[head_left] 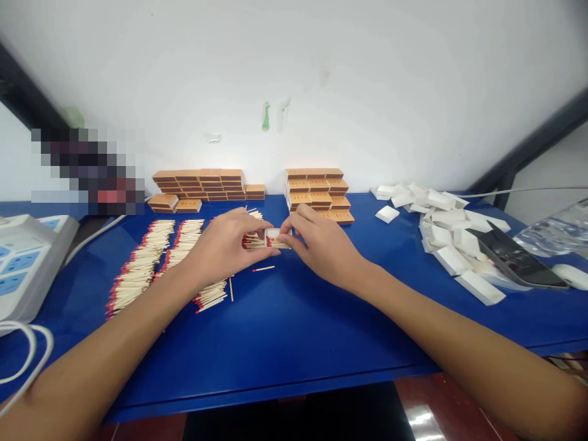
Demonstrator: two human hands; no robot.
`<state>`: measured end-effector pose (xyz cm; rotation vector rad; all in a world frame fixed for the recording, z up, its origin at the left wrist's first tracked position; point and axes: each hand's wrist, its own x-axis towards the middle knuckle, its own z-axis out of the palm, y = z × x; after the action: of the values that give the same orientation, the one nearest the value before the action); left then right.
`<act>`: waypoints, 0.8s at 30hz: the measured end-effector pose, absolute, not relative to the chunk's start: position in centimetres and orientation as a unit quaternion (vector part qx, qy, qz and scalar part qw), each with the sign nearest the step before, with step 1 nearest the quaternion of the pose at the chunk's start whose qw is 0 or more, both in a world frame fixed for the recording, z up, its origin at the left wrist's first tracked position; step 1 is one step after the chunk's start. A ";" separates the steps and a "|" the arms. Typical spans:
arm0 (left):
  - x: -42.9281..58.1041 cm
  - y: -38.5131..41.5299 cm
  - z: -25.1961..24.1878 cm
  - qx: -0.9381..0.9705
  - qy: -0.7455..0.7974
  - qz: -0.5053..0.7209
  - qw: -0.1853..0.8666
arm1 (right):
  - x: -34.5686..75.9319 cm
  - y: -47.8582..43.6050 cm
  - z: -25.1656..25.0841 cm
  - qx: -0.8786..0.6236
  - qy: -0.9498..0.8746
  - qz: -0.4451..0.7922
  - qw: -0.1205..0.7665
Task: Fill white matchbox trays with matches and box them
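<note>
A small white matchbox tray (277,238) with red-tipped matches in it rests on the blue table (285,331). My left hand (225,245) pinches a bundle of matches (252,241) at the tray's left end. My right hand (321,242) has its fingers closed on the tray's right side. Rows of red-tipped matches (142,263) lie under and to the left of my left hand. One loose match (263,269) lies just in front of the tray.
Orange matchbox sleeves are stacked at the back left (204,184) and back centre (316,193). A heap of white trays (448,236) lies on the right, with a phone (521,260) on it. A power strip (25,260) and cables sit at the left edge.
</note>
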<state>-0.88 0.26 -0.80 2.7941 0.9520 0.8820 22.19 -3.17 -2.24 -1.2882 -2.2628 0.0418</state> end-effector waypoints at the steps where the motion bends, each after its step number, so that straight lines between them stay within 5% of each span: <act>1: -0.9 0.3 -0.8 0.905 0.309 0.291 0.035 | 22.3 -3.2 -2.2 -0.474 -0.837 0.018 0.272; 16: -1.1 0.5 -0.8 0.890 0.324 0.317 0.041 | 22.2 -3.3 -2.2 -0.435 -0.822 0.054 0.365; 24: -2.1 1.5 -0.4 0.874 0.373 0.311 -0.021 | 21.3 -4.4 -2.5 -0.413 -0.876 0.189 0.160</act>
<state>-2.14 1.51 -0.37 2.7825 1.1884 0.9892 21.32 -4.39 -2.50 -1.1807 -2.5030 0.5413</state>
